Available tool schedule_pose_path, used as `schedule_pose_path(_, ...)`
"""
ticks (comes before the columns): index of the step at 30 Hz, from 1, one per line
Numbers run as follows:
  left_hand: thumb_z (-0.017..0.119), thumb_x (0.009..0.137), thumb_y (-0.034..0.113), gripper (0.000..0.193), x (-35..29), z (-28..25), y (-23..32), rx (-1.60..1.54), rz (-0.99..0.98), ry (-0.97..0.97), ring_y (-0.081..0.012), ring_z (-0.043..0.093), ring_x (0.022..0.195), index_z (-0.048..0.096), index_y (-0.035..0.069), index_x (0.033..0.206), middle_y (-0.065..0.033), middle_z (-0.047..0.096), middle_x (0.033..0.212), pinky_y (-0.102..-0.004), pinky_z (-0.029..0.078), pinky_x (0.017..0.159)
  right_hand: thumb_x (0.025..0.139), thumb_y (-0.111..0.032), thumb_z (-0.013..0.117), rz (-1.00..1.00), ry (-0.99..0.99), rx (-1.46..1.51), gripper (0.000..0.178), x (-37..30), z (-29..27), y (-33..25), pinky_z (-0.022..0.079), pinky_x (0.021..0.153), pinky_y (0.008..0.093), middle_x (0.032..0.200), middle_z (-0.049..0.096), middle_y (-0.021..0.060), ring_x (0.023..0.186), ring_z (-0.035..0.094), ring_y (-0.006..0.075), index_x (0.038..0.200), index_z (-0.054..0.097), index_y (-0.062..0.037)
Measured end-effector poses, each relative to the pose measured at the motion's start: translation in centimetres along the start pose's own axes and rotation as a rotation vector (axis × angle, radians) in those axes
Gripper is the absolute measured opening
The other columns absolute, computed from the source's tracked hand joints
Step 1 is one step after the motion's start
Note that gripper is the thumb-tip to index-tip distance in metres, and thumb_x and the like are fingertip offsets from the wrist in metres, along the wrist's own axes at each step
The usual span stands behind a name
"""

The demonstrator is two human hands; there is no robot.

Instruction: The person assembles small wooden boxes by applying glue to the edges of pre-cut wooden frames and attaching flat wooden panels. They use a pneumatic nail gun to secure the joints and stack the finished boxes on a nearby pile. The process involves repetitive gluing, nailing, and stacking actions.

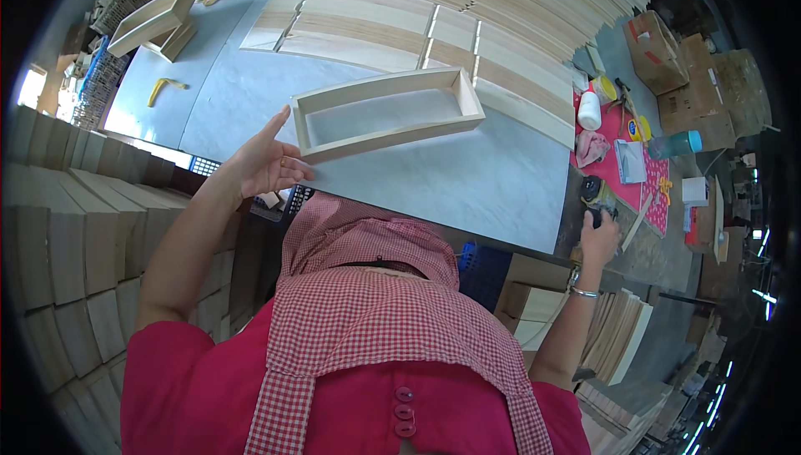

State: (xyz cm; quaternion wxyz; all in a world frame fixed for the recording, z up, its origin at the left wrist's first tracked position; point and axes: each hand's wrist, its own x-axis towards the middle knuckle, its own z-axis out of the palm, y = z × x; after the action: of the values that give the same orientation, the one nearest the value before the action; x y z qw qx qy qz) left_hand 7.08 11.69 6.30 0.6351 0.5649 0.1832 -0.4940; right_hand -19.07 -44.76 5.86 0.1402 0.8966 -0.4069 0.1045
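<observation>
A pale wooden rectangular frame [392,136] lies on the grey-white tabletop [501,179] in front of me. Through it the surface beneath appears to show. My left hand [269,161] is at the frame's left end, thumb and fingers spread apart; the thumb tip is close to or touching the corner. Far to the right, my right hand [599,236] has its fingers wrapped round a small black and yellowish hand tool [594,192] at the table's right side. Its exact kind I cannot make out.
Thin wooden boards [359,25] cover the table's far side, with tall stacks behind. Two wooden boxes [154,25] and a yellow angled piece [163,88] are at left. A pink cloth [613,173] at right bears a white bottle [589,111]. Stacked wood [75,230] stands left.
</observation>
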Motion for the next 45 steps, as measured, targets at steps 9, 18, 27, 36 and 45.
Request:
schedule_pose_path(9,0.058,0.101,0.05,0.056,-0.5,1.7,0.0,0.443,0.329,0.357,-0.0128,0.065,0.092,0.065,-0.003,0.116,-0.0097,0.069,0.098,-0.0281,0.054,0.077,0.101,-0.022,0.062,-0.407,-0.083,1.244,0.031,-0.4,-0.7,-19.1,0.055,0.083,0.0354,0.11,0.072,0.0181,0.098,0.07,0.0248,0.119,0.068,0.0024)
schedule_pose_path(18,0.063,0.102,0.03,0.036,-2.1,1.8,0.0,0.393,0.468,0.351,-0.0115,0.063,0.094,0.07,-0.002,0.118,-0.0048,0.068,0.099,-0.0275,0.052,0.082,0.099,-0.02,0.066,-0.276,-0.34,1.442,0.025,-6.2,-2.8,-21.5,0.054,0.071,0.0287,0.098,0.071,0.0125,0.084,0.067,0.0144,0.107,0.067,0.0037)
schedule_pose_path(27,0.068,0.099,0.024,0.035,-0.2,-0.1,-0.9,0.21,0.338,0.2,-0.0094,0.063,0.088,0.068,-0.001,0.123,-0.002,0.07,0.1,-0.026,0.052,0.079,0.099,-0.016,0.067,-0.143,-0.556,1.565,0.019,-7.7,-2.4,-19.9,0.052,0.067,0.0244,0.094,0.066,0.0056,0.084,0.06,0.009,0.104,0.063,0.0025)
schedule_pose_path(36,0.068,0.096,0.023,0.039,-0.4,1.2,-1.3,0.466,0.568,0.292,-0.0098,0.06,0.091,0.066,0.001,0.128,-0.0007,0.066,0.102,-0.0268,0.049,0.077,0.097,-0.017,0.069,-0.105,-0.622,1.558,0.021,-7.9,-1.9,-19.6,0.054,0.072,0.0258,0.094,0.064,0.0052,0.088,0.06,0.0106,0.105,0.062,0.0012)
schedule_pose_path(45,0.065,0.099,0.025,0.036,2.4,5.3,-3.5,0.688,0.734,0.81,-0.0158,0.057,0.085,0.068,-0.007,0.115,-0.0092,0.064,0.096,-0.0291,0.046,0.078,0.09,-0.024,0.075,-0.352,0.26,0.856,0.036,11.5,-0.5,-14.3,0.05,0.091,0.0451,0.107,0.067,0.0198,0.103,0.063,0.0375,0.112,0.063,0.0012)
